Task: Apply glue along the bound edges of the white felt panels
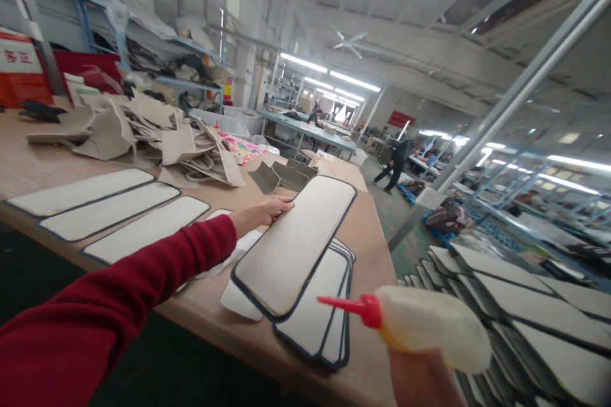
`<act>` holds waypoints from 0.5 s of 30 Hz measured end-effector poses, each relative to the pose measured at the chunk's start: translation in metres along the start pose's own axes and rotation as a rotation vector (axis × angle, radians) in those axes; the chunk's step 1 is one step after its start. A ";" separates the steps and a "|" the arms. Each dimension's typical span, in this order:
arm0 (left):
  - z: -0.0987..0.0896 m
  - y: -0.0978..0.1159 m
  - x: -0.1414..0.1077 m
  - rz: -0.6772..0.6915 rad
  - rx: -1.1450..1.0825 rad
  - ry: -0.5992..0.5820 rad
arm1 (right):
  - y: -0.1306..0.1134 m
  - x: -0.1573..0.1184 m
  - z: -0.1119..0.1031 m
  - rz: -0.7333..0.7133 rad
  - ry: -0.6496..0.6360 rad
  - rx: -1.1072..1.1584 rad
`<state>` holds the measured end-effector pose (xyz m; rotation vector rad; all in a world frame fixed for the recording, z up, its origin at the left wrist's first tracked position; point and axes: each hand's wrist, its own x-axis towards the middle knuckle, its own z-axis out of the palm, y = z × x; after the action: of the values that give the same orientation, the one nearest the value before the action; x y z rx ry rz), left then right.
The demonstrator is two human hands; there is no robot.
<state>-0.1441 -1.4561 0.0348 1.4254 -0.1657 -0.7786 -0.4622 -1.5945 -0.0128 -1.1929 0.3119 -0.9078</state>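
Note:
My left hand is closed on the left edge of a long white panel with rounded corners and a dark border. The panel is tilted above a stack of similar panels near the table's front edge. At the lower right my right hand grips a squeeze bottle from below. The bottle lies sideways, its red nozzle pointing left toward the panel. Inside is a pale yellow liquid. Most of the right hand's fingers are hidden behind the bottle.
Several bordered panels lie along the left of the table. Behind them sits a heap of bent beige pieces. More panels are stacked at the right, beside a slanting metal post. A person stands farther off.

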 end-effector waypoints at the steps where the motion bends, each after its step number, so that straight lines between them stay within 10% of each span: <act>1: -0.002 0.001 -0.002 0.002 0.006 -0.002 | -0.007 0.003 0.006 0.003 0.026 0.010; 15: -0.039 0.003 -0.002 0.029 -0.032 -0.002 | 0.004 0.009 0.037 -0.187 0.113 -0.232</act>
<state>-0.1228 -1.4232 0.0309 1.3889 -0.1742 -0.7559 -0.4301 -1.5764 -0.0002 -1.4037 0.4097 -1.1269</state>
